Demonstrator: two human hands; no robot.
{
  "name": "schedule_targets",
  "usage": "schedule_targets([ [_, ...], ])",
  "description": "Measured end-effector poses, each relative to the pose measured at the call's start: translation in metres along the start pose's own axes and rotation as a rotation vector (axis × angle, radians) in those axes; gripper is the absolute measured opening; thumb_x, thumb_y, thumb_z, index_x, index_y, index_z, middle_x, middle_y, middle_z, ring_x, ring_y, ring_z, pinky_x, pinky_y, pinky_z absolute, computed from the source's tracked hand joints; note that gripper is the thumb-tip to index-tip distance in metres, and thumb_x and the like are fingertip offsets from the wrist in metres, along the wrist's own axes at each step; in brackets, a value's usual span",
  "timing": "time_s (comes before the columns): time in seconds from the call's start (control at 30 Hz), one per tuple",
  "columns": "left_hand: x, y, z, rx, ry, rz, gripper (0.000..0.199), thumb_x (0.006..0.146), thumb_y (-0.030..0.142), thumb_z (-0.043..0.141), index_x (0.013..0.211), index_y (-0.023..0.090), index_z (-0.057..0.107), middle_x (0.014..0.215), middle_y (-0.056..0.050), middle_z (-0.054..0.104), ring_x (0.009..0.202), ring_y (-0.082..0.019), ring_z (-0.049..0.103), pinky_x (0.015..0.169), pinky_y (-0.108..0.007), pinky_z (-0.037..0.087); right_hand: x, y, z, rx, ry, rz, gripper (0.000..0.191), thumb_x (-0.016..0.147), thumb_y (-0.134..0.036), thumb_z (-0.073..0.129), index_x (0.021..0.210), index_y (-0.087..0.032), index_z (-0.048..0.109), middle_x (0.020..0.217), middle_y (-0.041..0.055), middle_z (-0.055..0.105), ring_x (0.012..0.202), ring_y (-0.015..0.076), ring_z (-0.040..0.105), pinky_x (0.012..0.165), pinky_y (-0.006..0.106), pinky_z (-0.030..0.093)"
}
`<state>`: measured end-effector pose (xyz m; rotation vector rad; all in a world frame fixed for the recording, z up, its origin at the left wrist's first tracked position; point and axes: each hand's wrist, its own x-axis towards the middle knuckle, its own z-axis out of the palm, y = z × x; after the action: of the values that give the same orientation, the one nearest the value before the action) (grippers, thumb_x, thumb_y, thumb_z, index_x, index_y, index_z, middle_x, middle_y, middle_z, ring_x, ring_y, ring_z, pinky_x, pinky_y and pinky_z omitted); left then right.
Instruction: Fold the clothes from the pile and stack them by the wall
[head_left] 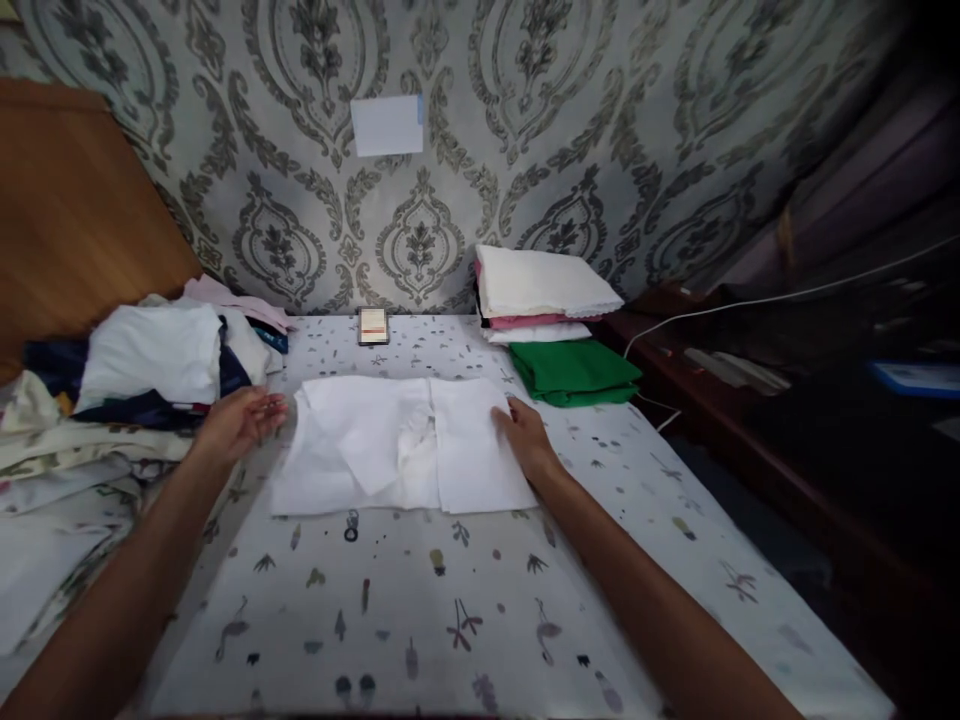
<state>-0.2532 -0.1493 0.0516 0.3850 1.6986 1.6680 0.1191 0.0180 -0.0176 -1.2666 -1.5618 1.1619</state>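
A white folded garment (367, 445) lies flat on a patterned sheet in front of me, its sides turned inward so that a gap shows near the middle. My left hand (244, 422) hovers just off its left edge, fingers loosely bent and apart, holding nothing. At the opposite side, my right hand (527, 437) has thumb and fingers closed on the garment's right edge. The underside of the cloth and part of the right fingers are hidden.
Loose clothes (154, 360) are heaped at the left beside a wooden panel (90, 190). Toward the back right sit a folded green cloth (576, 370) and a stack of folded white and pink cloths (544, 285). A small framed card (373, 326) stands near the wallpapered wall. A white cable (750, 312) runs at the right.
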Motion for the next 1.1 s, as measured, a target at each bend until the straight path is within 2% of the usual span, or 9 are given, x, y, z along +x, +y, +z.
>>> schedule_targets([
  [0.1, -0.010, -0.022, -0.004, 0.151, 0.035, 0.108, 0.021, 0.066, 0.026, 0.069, 0.081, 0.019, 0.055, 0.079, -0.002, 0.066, 0.070, -0.017, 0.066, 0.060, -0.026, 0.053, -0.013, -0.010, -0.001, -0.395, 0.109, -0.288, 0.045, 0.084, -0.039, 0.054, 0.122, -0.014, 0.057, 0.114, 0.0148, 0.064, 0.100, 0.0283, 0.061, 0.088, 0.045, 0.050],
  [0.2, -0.026, -0.037, 0.000, 0.512, -0.071, 0.311, 0.027, 0.070, 0.041, 0.066, 0.086, 0.021, 0.057, 0.084, -0.001, 0.065, 0.074, -0.018, 0.063, 0.061, -0.025, 0.049, -0.043, -0.026, 0.012, -0.687, -0.012, -0.508, 0.035, 0.091, -0.037, 0.049, 0.116, -0.016, 0.060, 0.119, 0.0158, 0.060, 0.110, 0.0295, 0.057, 0.091, 0.044, 0.048],
  [0.33, -0.054, -0.048, 0.009, 1.095, -0.174, 0.457, 0.038, 0.082, 0.051, 0.053, 0.106, 0.022, 0.056, 0.095, -0.005, 0.065, 0.087, -0.024, 0.062, 0.073, -0.034, 0.048, -0.086, -0.037, 0.034, -0.950, -0.309, -0.549, 0.026, 0.088, -0.041, 0.059, 0.100, -0.018, 0.061, 0.100, 0.0125, 0.064, 0.093, 0.0283, 0.059, 0.074, 0.038, 0.051],
  [0.43, -0.076, -0.054, 0.014, 1.361, -0.159, 0.464, 0.045, 0.088, 0.051, 0.046, 0.121, 0.021, 0.051, 0.116, -0.011, 0.064, 0.105, -0.030, 0.061, 0.078, -0.038, 0.046, -0.098, -0.036, 0.037, -1.022, -0.312, -0.535, 0.011, 0.088, -0.022, 0.053, 0.095, -0.019, 0.060, 0.097, 0.0124, 0.064, 0.092, 0.0263, 0.058, 0.069, 0.034, 0.049],
  [0.53, -0.092, -0.057, 0.016, 1.498, -0.166, 0.402, 0.039, 0.093, 0.047, 0.038, 0.118, 0.021, 0.051, 0.110, -0.013, 0.068, 0.101, -0.031, 0.064, 0.074, -0.037, 0.044, -0.091, -0.034, 0.028, -0.881, -0.301, -0.440, 0.015, 0.084, -0.013, 0.046, 0.079, -0.020, 0.057, 0.083, 0.0077, 0.063, 0.078, 0.0205, 0.058, 0.065, 0.030, 0.045],
  [0.67, -0.092, -0.050, 0.010, 1.533, -0.204, 0.399, 0.035, 0.095, 0.044, 0.028, 0.101, 0.023, 0.056, 0.088, -0.008, 0.071, 0.086, -0.030, 0.066, 0.068, -0.034, 0.039, -0.067, -0.033, 0.000, -0.243, -0.233, -0.155, 0.011, 0.076, -0.027, 0.056, 0.067, -0.022, 0.051, 0.059, -0.0026, 0.052, 0.055, 0.0139, 0.050, 0.053, 0.026, 0.042],
  [0.83, -0.076, -0.023, -0.030, 1.317, -0.245, 0.533, 0.037, 0.089, 0.057, 0.038, 0.088, 0.026, 0.059, 0.082, -0.002, 0.070, 0.077, -0.025, 0.063, 0.067, -0.030, 0.040, -0.050, -0.026, -0.073, 0.404, 0.059, 0.114, 0.025, 0.058, -0.035, 0.074, 0.068, -0.022, 0.055, 0.063, -0.0029, 0.058, 0.056, 0.0132, 0.056, 0.053, 0.026, 0.049],
  [1.0, -0.072, -0.014, -0.076, 1.400, -0.425, 0.398, 0.032, 0.082, 0.056, 0.050, 0.074, 0.028, 0.061, 0.072, -0.001, 0.066, 0.070, -0.025, 0.061, 0.064, -0.031, 0.040, -0.081, 0.010, -0.135, 0.258, 0.099, 0.291, 0.022, 0.054, -0.034, 0.072, 0.064, -0.021, 0.058, 0.057, -0.0007, 0.059, 0.049, 0.0128, 0.053, 0.047, 0.026, 0.045],
  [1.1, -0.079, -0.026, -0.082, 1.458, -0.395, 0.328, 0.024, 0.077, 0.051, 0.057, 0.070, 0.028, 0.058, 0.071, 0.001, 0.065, 0.070, -0.027, 0.060, 0.065, -0.034, 0.041, -0.099, 0.022, -0.148, -0.053, 0.117, 0.193, 0.018, 0.062, -0.037, 0.067, 0.067, -0.021, 0.060, 0.062, 0.0022, 0.064, 0.052, 0.0146, 0.055, 0.047, 0.026, 0.044],
])
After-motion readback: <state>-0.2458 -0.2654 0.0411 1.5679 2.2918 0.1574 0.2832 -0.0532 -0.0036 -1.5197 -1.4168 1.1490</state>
